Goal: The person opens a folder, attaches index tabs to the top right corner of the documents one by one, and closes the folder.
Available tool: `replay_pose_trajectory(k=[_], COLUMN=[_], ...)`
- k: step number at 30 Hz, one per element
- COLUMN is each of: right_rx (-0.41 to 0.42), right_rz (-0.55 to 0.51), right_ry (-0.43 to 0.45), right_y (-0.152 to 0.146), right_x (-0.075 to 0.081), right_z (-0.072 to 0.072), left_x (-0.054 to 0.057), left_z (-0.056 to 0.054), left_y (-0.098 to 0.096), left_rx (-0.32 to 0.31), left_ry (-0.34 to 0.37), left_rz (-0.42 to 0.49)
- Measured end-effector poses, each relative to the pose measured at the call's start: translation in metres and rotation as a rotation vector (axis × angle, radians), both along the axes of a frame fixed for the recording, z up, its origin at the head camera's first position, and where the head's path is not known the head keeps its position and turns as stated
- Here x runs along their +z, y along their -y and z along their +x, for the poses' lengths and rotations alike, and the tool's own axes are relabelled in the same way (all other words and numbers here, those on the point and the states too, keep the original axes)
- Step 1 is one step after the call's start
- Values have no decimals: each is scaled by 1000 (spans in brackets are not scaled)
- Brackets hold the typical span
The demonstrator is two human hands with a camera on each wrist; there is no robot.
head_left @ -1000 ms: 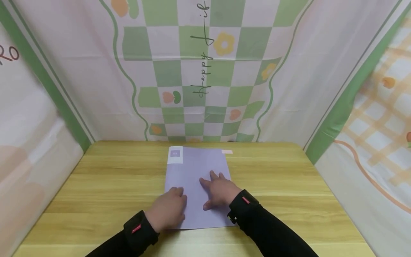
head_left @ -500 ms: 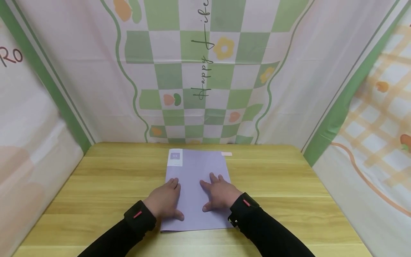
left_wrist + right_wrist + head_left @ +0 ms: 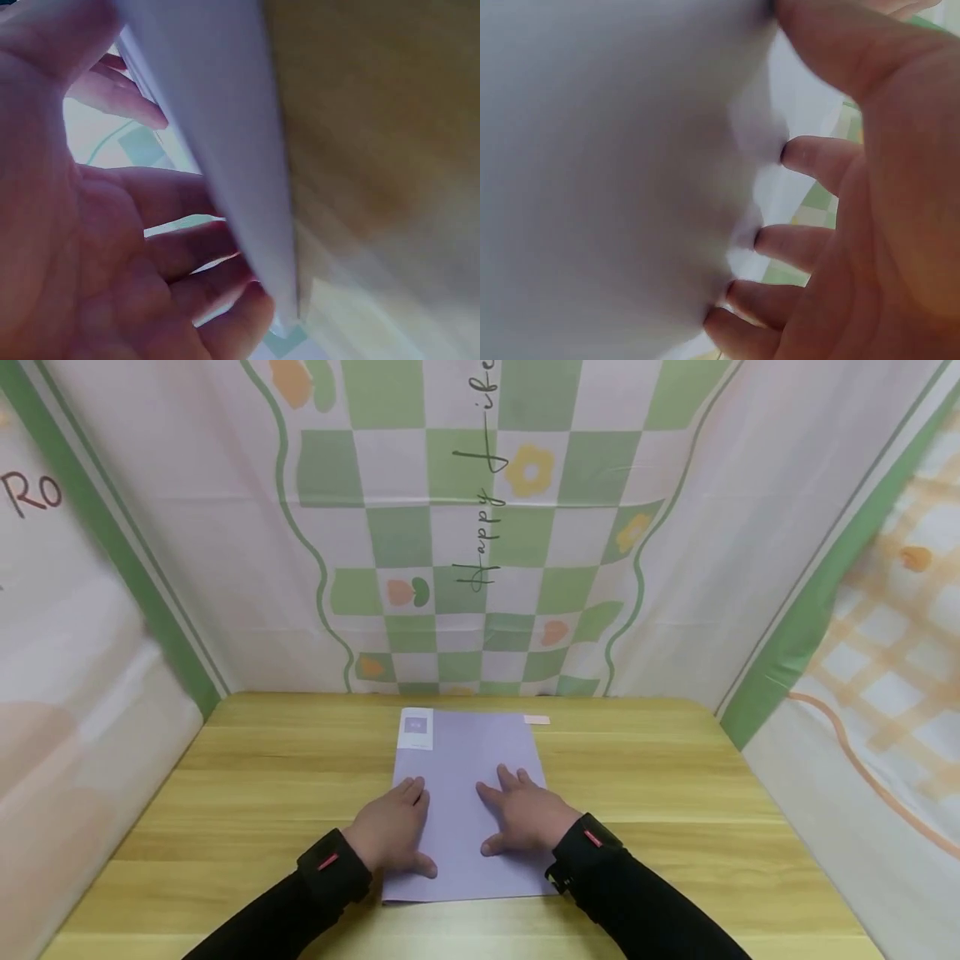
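A lavender folder or booklet [image 3: 468,747] lies flat on the wooden table [image 3: 285,760], a white label [image 3: 416,739] at its upper left corner. Out of its right edge, near the top, pokes a pale pink tab [image 3: 537,720]. My left hand [image 3: 388,828] rests on the left side, fingers extended and thumb apart. On the right side my right hand [image 3: 531,817] presses with spread fingers. The left wrist view has the left palm [image 3: 90,255] beside the folder's edge; in the right wrist view, the right hand's fingertips [image 3: 799,154] touch the cover. Whatever lies inside the folder is hidden.
Behind the table hangs a cloth [image 3: 457,543] with green and white checks. More printed cloth stands along the left [image 3: 82,710] and right [image 3: 885,693] sides, close to the table's edges.
My left hand's bent fingers have straightened, and the hand now lies nearer the folder's left edge with the thumb out. The right hand stays in place on the cover.
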State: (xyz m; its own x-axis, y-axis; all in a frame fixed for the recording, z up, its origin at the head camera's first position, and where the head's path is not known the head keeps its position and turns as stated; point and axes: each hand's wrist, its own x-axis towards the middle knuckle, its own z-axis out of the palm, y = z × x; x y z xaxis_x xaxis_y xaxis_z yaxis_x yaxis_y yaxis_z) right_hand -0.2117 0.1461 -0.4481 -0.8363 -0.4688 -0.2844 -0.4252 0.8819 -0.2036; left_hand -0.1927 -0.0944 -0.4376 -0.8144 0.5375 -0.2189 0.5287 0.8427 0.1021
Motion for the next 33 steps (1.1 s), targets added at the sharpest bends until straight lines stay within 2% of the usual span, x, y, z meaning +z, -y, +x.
replay_pose_trajectory(k=[8,11,15,17,20,24,28,30,33], right_rx=[127,218,287,261,175,43,-75,-133,-208], right_rz=[29,40,-28,-87,-207,-302,-289,-262,-225], right_ry=[-17,-43,-137,-190,-254,-323,-375,-388,-402], right_y=[-23,-28,-35,-40,-49,-67,-91,-104,-122], right_x=[3,14,40,53,71,84,85,81,73], right_z=[-5,-13,-26,-32,-37,-40,-41,-41,-40], left_x=[7,9,16,19,19,20,25,28,30], left_z=[-1,-4,-20,-29,-39,-44,-43,-43,-44], left_y=[-14,-19,-25,-25,-18,0,21,31,48], left_rx=[-9,-38,-76,-82,-92,-69,39,90,127], left_ry=[-23,-88,-187,-195,-197,-210,-227,-260,-357], left_rz=[-82,-105,-121,-119,-95,-25,50,83,94])
